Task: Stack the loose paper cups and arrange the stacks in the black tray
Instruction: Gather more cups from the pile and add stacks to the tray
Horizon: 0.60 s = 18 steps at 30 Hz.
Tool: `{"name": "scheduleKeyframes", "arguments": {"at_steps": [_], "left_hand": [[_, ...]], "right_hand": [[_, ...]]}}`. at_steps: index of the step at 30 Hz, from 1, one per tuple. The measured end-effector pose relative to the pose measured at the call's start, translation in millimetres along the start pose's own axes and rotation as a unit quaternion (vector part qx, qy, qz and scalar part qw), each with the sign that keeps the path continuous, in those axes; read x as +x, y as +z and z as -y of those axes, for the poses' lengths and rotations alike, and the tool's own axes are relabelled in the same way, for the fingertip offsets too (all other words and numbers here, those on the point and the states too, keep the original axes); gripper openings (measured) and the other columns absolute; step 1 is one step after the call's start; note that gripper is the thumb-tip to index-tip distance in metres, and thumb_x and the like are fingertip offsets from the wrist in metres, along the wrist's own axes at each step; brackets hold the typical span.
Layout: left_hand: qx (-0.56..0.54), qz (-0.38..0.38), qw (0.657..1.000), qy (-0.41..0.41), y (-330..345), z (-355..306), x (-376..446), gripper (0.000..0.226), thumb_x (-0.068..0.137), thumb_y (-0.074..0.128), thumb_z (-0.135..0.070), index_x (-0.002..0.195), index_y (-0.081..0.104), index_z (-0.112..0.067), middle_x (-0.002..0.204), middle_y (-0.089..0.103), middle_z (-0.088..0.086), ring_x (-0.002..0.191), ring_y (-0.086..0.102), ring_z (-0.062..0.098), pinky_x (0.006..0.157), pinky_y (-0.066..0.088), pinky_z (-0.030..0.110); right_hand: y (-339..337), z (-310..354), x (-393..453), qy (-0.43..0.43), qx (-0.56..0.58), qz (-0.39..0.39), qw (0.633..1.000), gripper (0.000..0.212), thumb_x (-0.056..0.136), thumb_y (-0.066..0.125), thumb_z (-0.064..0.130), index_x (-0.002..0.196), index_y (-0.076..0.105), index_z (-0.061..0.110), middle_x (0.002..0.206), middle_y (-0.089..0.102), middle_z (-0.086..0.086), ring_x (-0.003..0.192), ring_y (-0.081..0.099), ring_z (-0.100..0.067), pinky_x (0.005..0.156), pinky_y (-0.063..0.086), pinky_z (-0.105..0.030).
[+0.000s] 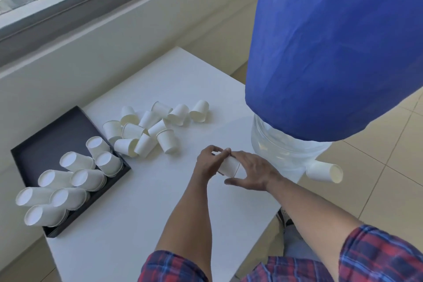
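Paper cup (229,166) between curled fingers (223,153)

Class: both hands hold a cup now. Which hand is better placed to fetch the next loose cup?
Probably the left hand: the loose cups and black tray lie on its side, while the right hand could hold the cup.

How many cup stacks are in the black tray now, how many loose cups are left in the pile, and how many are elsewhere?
Stacks in the black tray: 8, e.g.
Loose cups in the table pile: 11
Held cup, between left hand and right hand: 1 (may be several nested)
Cup by the water bottle: 1
Total: 21
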<state>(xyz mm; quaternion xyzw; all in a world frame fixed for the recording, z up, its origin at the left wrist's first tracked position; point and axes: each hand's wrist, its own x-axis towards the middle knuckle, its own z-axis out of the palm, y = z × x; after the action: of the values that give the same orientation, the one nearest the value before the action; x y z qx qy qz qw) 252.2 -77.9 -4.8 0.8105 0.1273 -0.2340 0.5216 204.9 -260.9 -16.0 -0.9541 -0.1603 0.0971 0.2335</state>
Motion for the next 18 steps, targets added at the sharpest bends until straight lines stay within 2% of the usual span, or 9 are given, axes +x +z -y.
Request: {"name": "scheduleKeyframes", "arguments": {"at_steps": [3, 5, 7, 8, 10, 12, 14, 16, 18], "left_hand": [[0.025, 0.017, 0.999, 0.011, 15, -4, -5, 0.049, 0.071, 0.077, -0.060, 0.095, 0.068, -0.018, 0.089, 0.074, 0.007, 0.051, 0.068, 0.014, 0.042, 0.045, 0.020], [0.042, 0.022, 0.999, 0.017, 23, -6, -7, 0.050, 0.070, 0.078, -0.061, 0.093, 0.069, -0.017, 0.087, 0.073, 0.006, 0.056, 0.070, 0.016, 0.044, 0.050, 0.024], [0.064, 0.030, 0.997, 0.022, 30, -6, -9, 0.052, 0.069, 0.079, -0.062, 0.093, 0.069, -0.017, 0.087, 0.072, 0.006, 0.060, 0.072, 0.019, 0.049, 0.057, 0.030], [0.079, 0.035, 0.996, 0.023, 32, -6, -9, 0.053, 0.068, 0.078, -0.064, 0.093, 0.068, -0.018, 0.087, 0.072, 0.005, 0.060, 0.072, 0.019, 0.051, 0.059, 0.031], [0.103, 0.042, 0.993, 0.025, 35, -6, -10, 0.055, 0.065, 0.076, -0.068, 0.092, 0.067, -0.021, 0.087, 0.071, 0.003, 0.056, 0.072, 0.017, 0.052, 0.057, 0.029], [0.112, 0.045, 0.992, 0.024, 36, -4, -11, 0.056, 0.063, 0.075, -0.071, 0.091, 0.067, -0.023, 0.088, 0.071, 0.001, 0.052, 0.070, 0.014, 0.051, 0.051, 0.025], [0.114, 0.046, 0.992, 0.020, 35, 0, -11, 0.056, 0.063, 0.075, -0.071, 0.091, 0.066, -0.023, 0.088, 0.071, 0.001, 0.051, 0.070, 0.013, 0.046, 0.045, 0.020], [0.115, 0.048, 0.992, 0.016, 34, 4, -11, 0.055, 0.063, 0.076, -0.069, 0.091, 0.066, -0.022, 0.089, 0.071, 0.002, 0.051, 0.070, 0.014, 0.043, 0.042, 0.018], [0.113, 0.046, 0.992, 0.013, 33, 8, -11, 0.055, 0.063, 0.078, -0.067, 0.090, 0.066, -0.021, 0.089, 0.070, 0.003, 0.049, 0.069, 0.013, 0.041, 0.041, 0.018]], "right_hand": [[-13, -23, -29, -0.021, -0.078, 0.013, 0.997, 0.089, 0.079, 0.043, 0.086, 0.146, 0.037, 0.028, 0.131, 0.058, 0.007, 0.107, 0.061, -0.017, 0.091, 0.049, -0.033], [-25, -35, -44, -0.050, -0.148, -0.012, 0.988, 0.075, 0.086, 0.047, 0.077, 0.137, 0.051, 0.022, 0.120, 0.065, 0.003, 0.098, 0.066, -0.020, 0.084, 0.054, -0.034], [-33, -46, -57, -0.134, -0.236, -0.073, 0.960, 0.040, 0.088, 0.065, 0.053, 0.107, 0.068, 0.018, 0.091, 0.068, -0.001, 0.073, 0.065, -0.022, 0.062, 0.053, -0.033], [-36, -52, -64, -0.175, -0.279, -0.095, 0.940, 0.022, 0.084, 0.073, 0.039, 0.089, 0.069, 0.018, 0.078, 0.064, -0.001, 0.063, 0.060, -0.022, 0.053, 0.048, -0.032], [-44, -65, -77, -0.200, -0.323, -0.115, 0.918, 0.015, 0.074, 0.076, 0.016, 0.072, 0.062, 0.018, 0.066, 0.055, -0.002, 0.054, 0.050, -0.023, 0.047, 0.038, -0.032], [-52, -78, -89, -0.175, -0.357, -0.132, 0.908, 0.020, 0.064, 0.074, 0.006, 0.067, 0.057, 0.017, 0.063, 0.050, -0.003, 0.052, 0.047, -0.024, 0.046, 0.036, -0.033], [-61, -89, -100, -0.131, -0.388, -0.143, 0.901, 0.022, 0.061, 0.078, 0.007, 0.064, 0.058, 0.015, 0.060, 0.051, -0.005, 0.052, 0.049, -0.026, 0.046, 0.038, -0.034], [-68, -100, -112, -0.076, -0.404, -0.159, 0.898, 0.020, 0.066, 0.080, 0.015, 0.064, 0.060, 0.013, 0.061, 0.055, -0.007, 0.054, 0.053, -0.029, 0.049, 0.042, -0.035], [-74, -109, -120, 0.032, -0.403, -0.133, 0.905, 0.025, 0.078, 0.073, 0.035, 0.075, 0.067, 0.011, 0.073, 0.062, -0.007, 0.066, 0.058, -0.030, 0.059, 0.048, -0.038]]}}
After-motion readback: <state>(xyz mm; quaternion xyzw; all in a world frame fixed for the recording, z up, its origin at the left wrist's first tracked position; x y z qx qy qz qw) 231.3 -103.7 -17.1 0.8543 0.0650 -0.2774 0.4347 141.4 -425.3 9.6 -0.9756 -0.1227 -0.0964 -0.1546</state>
